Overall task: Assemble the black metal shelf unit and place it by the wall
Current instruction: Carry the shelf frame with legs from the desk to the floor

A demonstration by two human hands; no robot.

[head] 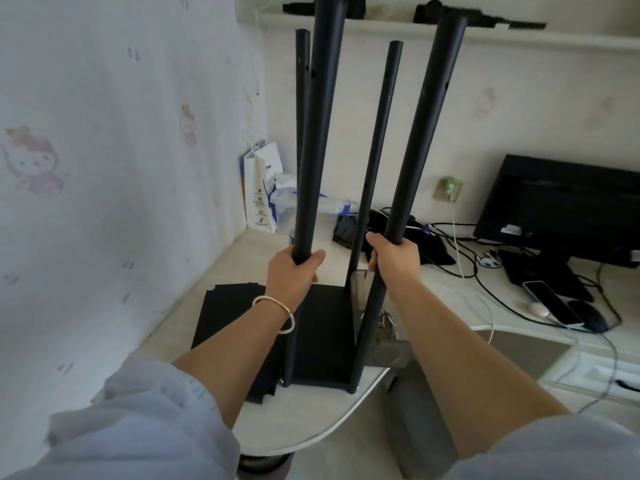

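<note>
Four black poles rise from the black shelf panel (pixel 322 341), which stands on the pale desk (pixel 311 424) near its front edge. Left hand (pixel 292 271) grips the near-left pole (pixel 317 133), fingers curled around it; right hand (pixel 394 259) grips the near-right pole (pixel 420 133) likewise. A second black panel (pixel 225 313) lies flat just left of the shelf panel. Loose screws (pixel 384 318), apparently, sit just right of it. A monitor (pixel 561 206) stands well to its right.
</note>
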